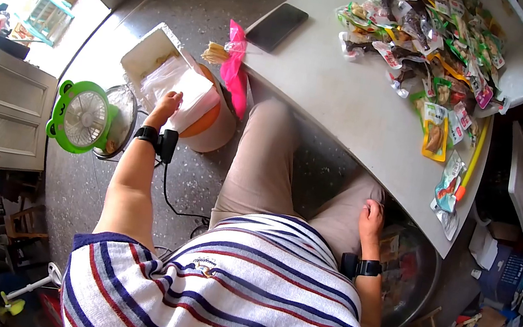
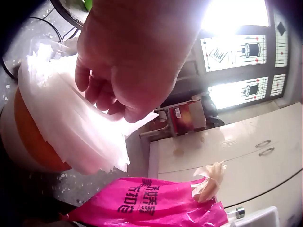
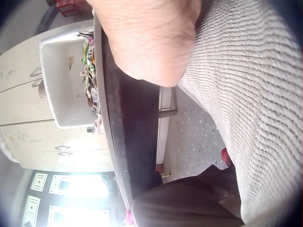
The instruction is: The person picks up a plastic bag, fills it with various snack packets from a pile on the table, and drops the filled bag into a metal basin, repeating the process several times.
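Note:
My left hand (image 1: 167, 107) reaches forward and pinches the edge of a stack of thin white plastic sheets or bags (image 1: 193, 98). In the left wrist view, the thumb and curled fingers meet at the upper edge of this white stack (image 2: 80, 127). The stack drapes over a round white tub with an orange band (image 1: 201, 126). A bright pink plastic bag (image 1: 236, 82) with dark printing hangs at the table corner just beyond. My right hand (image 1: 371, 222) rests on my right thigh, loosely curled and holding nothing; in the right wrist view its fingers are hidden.
The table (image 1: 328, 79) bears a dark phone (image 1: 278, 27) and a heap of small snack packets (image 1: 429, 39). A white foam box (image 3: 66, 80) stands on it too. Left of the tub are a green fan (image 1: 81, 117) and a white foam container (image 1: 146, 51).

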A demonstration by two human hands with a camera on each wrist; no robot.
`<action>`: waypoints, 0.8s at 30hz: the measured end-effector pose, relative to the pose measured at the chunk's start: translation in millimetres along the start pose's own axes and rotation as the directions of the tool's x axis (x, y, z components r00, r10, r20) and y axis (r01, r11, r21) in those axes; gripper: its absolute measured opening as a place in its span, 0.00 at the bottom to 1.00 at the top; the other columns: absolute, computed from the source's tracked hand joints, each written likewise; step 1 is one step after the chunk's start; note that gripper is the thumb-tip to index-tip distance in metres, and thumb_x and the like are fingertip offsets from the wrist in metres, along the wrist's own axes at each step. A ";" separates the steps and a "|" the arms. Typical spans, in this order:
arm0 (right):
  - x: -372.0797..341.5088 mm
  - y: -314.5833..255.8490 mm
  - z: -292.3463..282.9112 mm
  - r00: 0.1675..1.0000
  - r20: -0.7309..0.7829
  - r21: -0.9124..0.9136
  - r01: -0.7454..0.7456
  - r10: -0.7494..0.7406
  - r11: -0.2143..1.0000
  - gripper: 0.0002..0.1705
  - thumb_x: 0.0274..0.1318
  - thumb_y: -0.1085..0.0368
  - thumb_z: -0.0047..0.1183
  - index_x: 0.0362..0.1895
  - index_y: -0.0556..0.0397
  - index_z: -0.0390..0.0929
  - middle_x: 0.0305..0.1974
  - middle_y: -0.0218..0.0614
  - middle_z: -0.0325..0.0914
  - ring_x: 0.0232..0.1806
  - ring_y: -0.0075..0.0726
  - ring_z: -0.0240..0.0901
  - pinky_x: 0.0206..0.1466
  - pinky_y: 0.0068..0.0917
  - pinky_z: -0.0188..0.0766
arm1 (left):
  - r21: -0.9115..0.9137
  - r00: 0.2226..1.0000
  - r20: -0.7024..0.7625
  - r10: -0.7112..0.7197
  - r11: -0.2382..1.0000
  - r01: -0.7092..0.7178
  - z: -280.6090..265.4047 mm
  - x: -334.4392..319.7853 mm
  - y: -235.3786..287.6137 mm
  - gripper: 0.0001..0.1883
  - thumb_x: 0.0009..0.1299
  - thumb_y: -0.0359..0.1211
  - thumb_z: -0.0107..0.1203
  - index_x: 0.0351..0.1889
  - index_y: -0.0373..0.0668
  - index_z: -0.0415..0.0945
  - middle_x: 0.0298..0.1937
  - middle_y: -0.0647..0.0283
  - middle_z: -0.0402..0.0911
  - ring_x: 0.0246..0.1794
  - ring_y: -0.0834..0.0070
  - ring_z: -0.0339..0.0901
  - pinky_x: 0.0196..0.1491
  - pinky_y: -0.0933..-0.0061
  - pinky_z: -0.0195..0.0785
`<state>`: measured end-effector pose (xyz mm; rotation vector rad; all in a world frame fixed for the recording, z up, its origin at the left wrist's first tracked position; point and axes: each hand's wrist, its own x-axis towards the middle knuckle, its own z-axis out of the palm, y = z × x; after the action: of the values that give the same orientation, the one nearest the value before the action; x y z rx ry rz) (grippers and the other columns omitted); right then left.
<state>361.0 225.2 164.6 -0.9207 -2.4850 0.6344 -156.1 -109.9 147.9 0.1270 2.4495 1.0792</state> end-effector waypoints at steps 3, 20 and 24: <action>-0.6 5.2 2.3 1.000 -0.001 -0.014 0.018 -0.018 1.000 0.09 0.40 0.71 0.44 0.31 0.57 0.68 0.33 0.44 0.70 0.38 0.47 0.65 0.43 0.36 0.62 | 0.028 0.983 -0.170 0.071 0.997 -0.067 -5.9 -0.5 2.5 0.14 0.58 0.40 0.47 0.30 0.38 0.72 0.24 0.61 0.74 0.26 0.73 0.69 0.33 0.73 0.62; 37.2 -69.0 -52.7 0.999 -0.010 0.378 -0.045 0.053 0.925 0.07 0.43 0.72 0.49 0.32 0.57 0.69 0.27 0.42 0.70 0.29 0.36 0.69 0.32 0.24 0.66 | -0.672 0.734 0.117 0.669 0.598 -0.437 -52.4 -155.2 199.7 0.11 0.62 0.31 0.37 0.37 0.35 0.66 0.31 0.60 0.72 0.30 0.74 0.71 0.34 0.78 0.66; 58.8 -91.5 -41.1 0.983 0.132 0.809 -0.181 0.127 0.559 0.18 0.49 0.62 0.49 0.41 0.59 0.64 0.35 0.37 0.70 0.37 0.27 0.68 0.37 0.20 0.67 | -0.770 0.682 0.175 0.710 0.531 -0.355 -2.9 -190.0 252.2 0.14 0.60 0.34 0.38 0.39 0.35 0.64 0.33 0.58 0.71 0.33 0.73 0.71 0.37 0.77 0.65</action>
<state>296.1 214.5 260.4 -0.7140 -1.7595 1.7091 -12.6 12.0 401.4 0.8799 1.4178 1.9029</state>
